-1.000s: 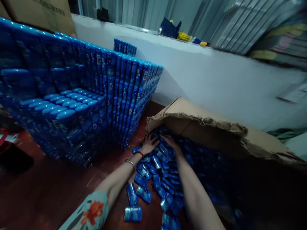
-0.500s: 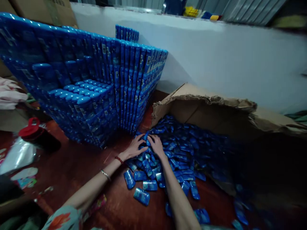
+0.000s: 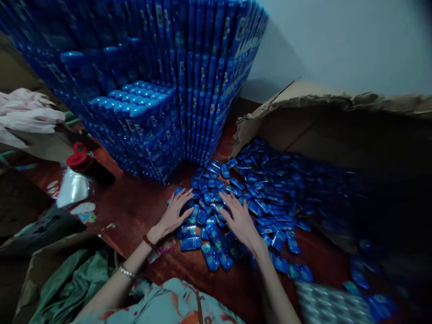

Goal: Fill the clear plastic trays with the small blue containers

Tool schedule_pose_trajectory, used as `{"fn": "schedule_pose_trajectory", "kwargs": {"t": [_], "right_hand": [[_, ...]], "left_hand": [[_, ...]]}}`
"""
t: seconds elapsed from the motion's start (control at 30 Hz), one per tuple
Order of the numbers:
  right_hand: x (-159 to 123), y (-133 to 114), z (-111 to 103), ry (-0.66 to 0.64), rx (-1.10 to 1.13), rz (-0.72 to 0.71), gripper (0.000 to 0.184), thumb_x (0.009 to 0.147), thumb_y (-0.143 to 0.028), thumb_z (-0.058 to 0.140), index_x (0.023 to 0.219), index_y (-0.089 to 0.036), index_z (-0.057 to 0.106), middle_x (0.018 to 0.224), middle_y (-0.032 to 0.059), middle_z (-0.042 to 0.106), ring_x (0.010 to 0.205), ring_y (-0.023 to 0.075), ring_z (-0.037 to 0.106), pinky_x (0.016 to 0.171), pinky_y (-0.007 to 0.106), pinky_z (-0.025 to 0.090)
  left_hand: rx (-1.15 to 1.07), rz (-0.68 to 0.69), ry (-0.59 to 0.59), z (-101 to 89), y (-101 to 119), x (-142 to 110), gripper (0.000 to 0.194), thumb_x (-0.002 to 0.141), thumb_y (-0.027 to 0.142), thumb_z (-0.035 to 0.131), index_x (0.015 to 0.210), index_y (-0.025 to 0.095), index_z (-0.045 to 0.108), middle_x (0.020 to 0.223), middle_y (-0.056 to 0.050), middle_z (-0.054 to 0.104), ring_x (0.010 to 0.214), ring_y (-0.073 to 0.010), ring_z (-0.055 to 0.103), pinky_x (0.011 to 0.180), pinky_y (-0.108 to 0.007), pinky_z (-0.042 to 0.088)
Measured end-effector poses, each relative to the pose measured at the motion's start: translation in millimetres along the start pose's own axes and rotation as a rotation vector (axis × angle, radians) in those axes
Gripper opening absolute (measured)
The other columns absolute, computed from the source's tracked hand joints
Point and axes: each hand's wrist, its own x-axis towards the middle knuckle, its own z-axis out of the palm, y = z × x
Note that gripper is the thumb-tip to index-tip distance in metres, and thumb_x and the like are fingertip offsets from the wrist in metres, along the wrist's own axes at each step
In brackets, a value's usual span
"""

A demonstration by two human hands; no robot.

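My left hand (image 3: pixel 174 213) lies flat with fingers spread on the near edge of a heap of small blue packets (image 3: pixel 266 193) on the red-brown floor. My right hand (image 3: pixel 240 219) rests beside it, fingers also spread, pressing on the packets. Neither hand grips one. The heap spills out of a torn cardboard box (image 3: pixel 303 108) lying on its side at the right. A tall, neat stack of the same blue packets (image 3: pixel 162 81) stands just beyond my hands.
A dark bottle with a red cap (image 3: pixel 84 164) lies at the left beside a clear plastic bag (image 3: pixel 72 189). Pink cloth (image 3: pixel 27 112) is at the far left, green plastic (image 3: pixel 77 274) near my left arm. A white wall (image 3: pixel 337 45) runs behind the box.
Both hands have drawn back from the box mouth toward me, dragging packets out across the floor, and the fingers have spread flat. The view has tilted down and nearer.
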Motion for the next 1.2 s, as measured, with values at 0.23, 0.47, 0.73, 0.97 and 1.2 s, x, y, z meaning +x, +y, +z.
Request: {"fn": "schedule_pose_trajectory", "kwargs": {"t": [0.23, 0.47, 0.73, 0.97, 1.2], "right_hand": [[-63, 11, 70, 0.117, -0.486, 0.008, 0.054, 0.091, -0.046, 0.035, 0.142, -0.029, 0.029, 0.149, 0.0084, 0.025, 0.138, 0.0313, 0.017, 0.103, 0.067, 0.005], [-34, 19, 50, 0.198, -0.361, 0.028, 0.052, 0.093, -0.041, 0.032, 0.142, -0.025, 0.028, 0.148, 0.0095, 0.028, 0.138, 0.0260, 0.021, 0.108, 0.058, 0.013], [-110, -1, 8, 0.377, -0.474, 0.215, 0.044, 0.093, -0.035, 0.034, 0.136, -0.025, 0.039, 0.138, 0.0104, 0.043, 0.131, 0.0272, 0.032, 0.105, 0.057, 0.017], [-245, 35, -20, 0.559, -0.829, 0.716, 0.057, 0.089, -0.055, 0.029, 0.103, -0.009, 0.060, 0.083, 0.0191, 0.059, 0.079, 0.0304, 0.054, 0.065, 0.041, 0.040], [-236, 46, 1, 0.454, -0.736, 0.471, 0.047, 0.092, -0.049, 0.027, 0.078, -0.018, 0.059, 0.072, 0.0103, 0.060, 0.073, 0.0226, 0.054, 0.067, 0.031, 0.040]], "left_hand": [[0.289, 0.029, -0.106, 26.0, -2, -33, 0.067, 0.087, 0.055, 0.041, 0.144, 0.028, 0.018, 0.153, -0.006, 0.011, 0.140, -0.0336, -0.004, 0.109, -0.060, 0.006], [0.311, 0.012, -0.028, 20.3, 16, -46, 0.067, 0.090, 0.050, 0.038, 0.145, 0.025, 0.010, 0.153, -0.011, 0.007, 0.140, -0.0320, 0.001, 0.108, -0.061, 0.004], [0.363, 0.052, -0.007, 51.7, 8, -50, 0.060, 0.090, 0.052, 0.037, 0.142, 0.025, 0.026, 0.151, -0.012, 0.019, 0.139, -0.0349, 0.012, 0.105, -0.065, 0.002], [0.271, 0.025, 0.088, 41.3, 28, -28, 0.057, 0.093, 0.040, 0.034, 0.145, 0.022, 0.017, 0.152, -0.014, 0.012, 0.140, -0.0316, 0.005, 0.107, -0.061, 0.008], [0.198, 0.101, 0.110, 38.5, 31, -50, 0.055, 0.094, 0.032, 0.038, 0.144, 0.028, 0.016, 0.153, -0.010, 0.014, 0.141, -0.0257, 0.006, 0.111, -0.051, 0.013]]}}
